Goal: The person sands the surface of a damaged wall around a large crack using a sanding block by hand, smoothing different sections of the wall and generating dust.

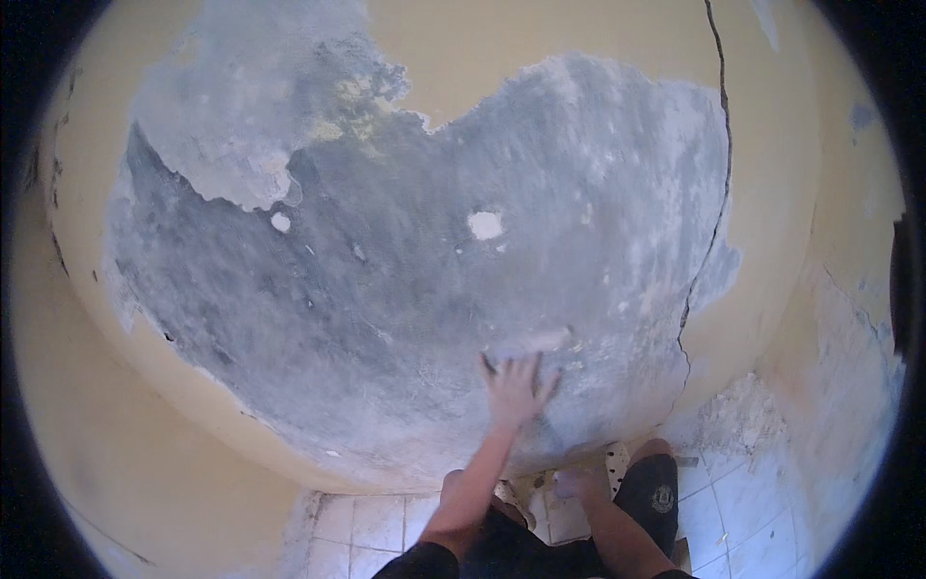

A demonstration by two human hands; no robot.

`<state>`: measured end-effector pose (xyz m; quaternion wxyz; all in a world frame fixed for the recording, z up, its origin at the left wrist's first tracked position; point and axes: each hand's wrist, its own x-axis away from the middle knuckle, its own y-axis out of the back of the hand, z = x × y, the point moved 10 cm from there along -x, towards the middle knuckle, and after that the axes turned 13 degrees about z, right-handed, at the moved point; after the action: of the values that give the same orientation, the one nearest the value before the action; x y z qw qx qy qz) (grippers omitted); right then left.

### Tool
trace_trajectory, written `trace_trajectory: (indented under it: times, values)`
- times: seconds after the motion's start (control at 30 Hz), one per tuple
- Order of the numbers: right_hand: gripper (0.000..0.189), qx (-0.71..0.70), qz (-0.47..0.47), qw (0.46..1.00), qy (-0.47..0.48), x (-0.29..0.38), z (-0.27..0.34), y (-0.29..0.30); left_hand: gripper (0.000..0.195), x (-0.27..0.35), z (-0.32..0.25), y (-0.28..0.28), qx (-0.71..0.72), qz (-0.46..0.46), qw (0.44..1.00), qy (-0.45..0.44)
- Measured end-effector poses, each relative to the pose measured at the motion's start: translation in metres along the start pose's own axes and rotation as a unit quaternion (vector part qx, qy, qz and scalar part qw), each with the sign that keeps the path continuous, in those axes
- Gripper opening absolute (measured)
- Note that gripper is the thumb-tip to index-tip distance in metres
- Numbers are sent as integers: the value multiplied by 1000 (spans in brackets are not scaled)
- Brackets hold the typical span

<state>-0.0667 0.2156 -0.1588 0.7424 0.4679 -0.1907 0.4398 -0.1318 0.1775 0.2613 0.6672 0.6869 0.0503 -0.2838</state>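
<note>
A plastered wall fills the view, with a large grey-blue bare patch (405, 289) ringed by yellow paint (456, 43). My left hand (515, 387) lies against the lower part of this patch with its fingers spread, just below a pale smear (539, 340). Lower right, my right hand (575, 483) is near my knee and blurred; whether it holds anything cannot be told. Two white spots, one at the centre (485, 225) and one further left (281, 222), mark the grey surface.
A long dark crack (727, 145) runs down the wall at the right. Rough, flaking plaster (745, 412) shows low on the right. Light floor tiles (376, 521) meet the wall's foot. A dark object (899, 289) stands at the far right rim.
</note>
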Motion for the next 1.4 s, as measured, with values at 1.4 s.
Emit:
trace_trajectory:
  times: [1.4]
  values:
    - [36,40,73,996,25,-8,12,-14,87,-173,19,382,-96,-441,893,4]
